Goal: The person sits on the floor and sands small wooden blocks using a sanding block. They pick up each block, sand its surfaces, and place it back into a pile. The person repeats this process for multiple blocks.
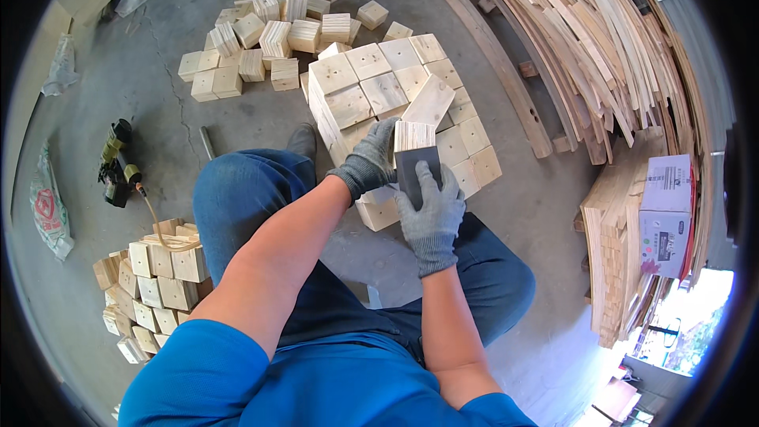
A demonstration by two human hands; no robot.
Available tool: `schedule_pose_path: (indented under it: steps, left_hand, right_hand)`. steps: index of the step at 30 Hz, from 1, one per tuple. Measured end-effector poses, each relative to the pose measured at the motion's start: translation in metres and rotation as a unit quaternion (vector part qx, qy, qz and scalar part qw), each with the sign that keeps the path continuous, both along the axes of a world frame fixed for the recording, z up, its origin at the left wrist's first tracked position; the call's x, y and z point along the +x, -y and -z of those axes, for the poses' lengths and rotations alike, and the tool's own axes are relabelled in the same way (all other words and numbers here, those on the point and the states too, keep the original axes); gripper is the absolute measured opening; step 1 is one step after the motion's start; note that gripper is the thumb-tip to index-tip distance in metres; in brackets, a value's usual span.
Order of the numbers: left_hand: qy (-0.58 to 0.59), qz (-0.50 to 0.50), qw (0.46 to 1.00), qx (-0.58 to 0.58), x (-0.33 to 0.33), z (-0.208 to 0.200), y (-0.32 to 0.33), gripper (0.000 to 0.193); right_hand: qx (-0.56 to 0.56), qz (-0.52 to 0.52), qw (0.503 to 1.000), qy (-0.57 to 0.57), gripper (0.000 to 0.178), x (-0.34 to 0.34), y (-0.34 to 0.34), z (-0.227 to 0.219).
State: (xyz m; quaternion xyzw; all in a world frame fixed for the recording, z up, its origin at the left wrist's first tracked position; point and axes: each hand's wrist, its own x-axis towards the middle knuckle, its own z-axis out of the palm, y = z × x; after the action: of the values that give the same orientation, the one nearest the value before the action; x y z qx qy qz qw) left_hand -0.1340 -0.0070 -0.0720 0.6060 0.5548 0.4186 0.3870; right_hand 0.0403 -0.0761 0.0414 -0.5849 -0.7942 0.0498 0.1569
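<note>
Both my hands wear grey knit gloves and meet over a stack of wooden blocks (345, 103). With my left hand (366, 160) I grip the side of a small layered wooden block (415, 135). My right hand (433, 213) is closed round a dark grey rectangular block (413, 175), which lies against the near side of that layered one. The thumb and fingers press on its dark face. Just beyond, a pale wooden block (429, 101) lies tilted on top of the stack. The undersides of both held pieces are hidden.
Loose wooden blocks (274, 39) are heaped on the concrete floor ahead. Another block pile (162, 277) stands at left, with a hose over it. A green-black power tool (117, 162) lies nearby. Long wooden strips (569, 39) and a cardboard box (666, 217) are at right.
</note>
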Motion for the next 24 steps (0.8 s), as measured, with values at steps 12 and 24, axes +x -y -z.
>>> schedule_pose_path:
  steps: [12,24]
  left_hand:
    - [-0.021,-0.014,1.000,0.013,0.001,0.016,0.001,0.113]
    - [-0.005,-0.018,1.000,-0.025,-0.001,0.015,0.001,0.114]
  right_hand:
    - [0.006,0.054,0.998,0.015,0.065,-0.026,-0.122,0.001]
    - [0.000,0.023,0.999,-0.022,0.067,-0.003,-0.050,0.000]
